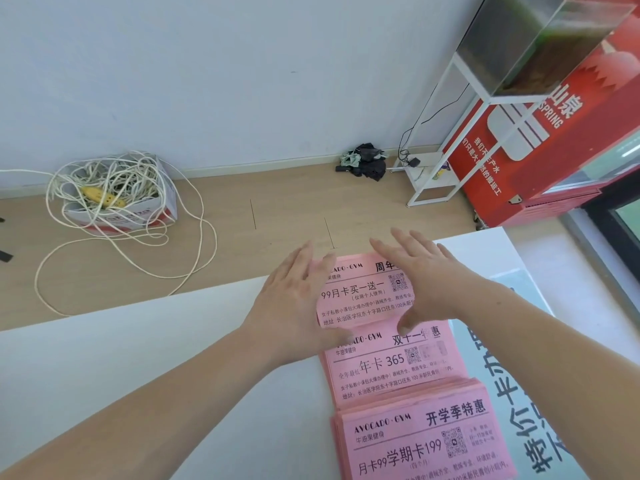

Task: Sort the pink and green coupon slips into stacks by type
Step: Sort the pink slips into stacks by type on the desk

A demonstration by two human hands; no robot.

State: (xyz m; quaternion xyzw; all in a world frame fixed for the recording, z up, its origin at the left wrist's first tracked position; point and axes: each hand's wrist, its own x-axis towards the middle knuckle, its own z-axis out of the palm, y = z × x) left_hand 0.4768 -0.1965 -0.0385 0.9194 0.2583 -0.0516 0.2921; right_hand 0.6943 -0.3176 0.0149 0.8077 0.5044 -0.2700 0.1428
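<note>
Stack of pink slips (pixel 362 299) is lying at frame centre, long axis running left-right; left hand (pixel 294 299) and right hand (pixel 427 284) are bracketing its short ends, flat-fingered, gripping nothing, equally near.

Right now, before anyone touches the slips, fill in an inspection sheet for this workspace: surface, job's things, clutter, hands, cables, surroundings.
Surface: white table, slips along its right part.
Job's things: three pink stacks in a row, far stack, middle stack, near stack, each with a different heading; green slips: nothing seen.
Clutter: printed sheet on the table right of the stacks; dark cloth heap on the floor.
Hands: left hand and right hand flank the far stack, fingers straight.
Cables: white cord spilling from a cardboard box with a yellow power strip; black cable by the white rack.
Surroundings: pale wall, wood floor, red cabinet, glass tank on the rack.
</note>
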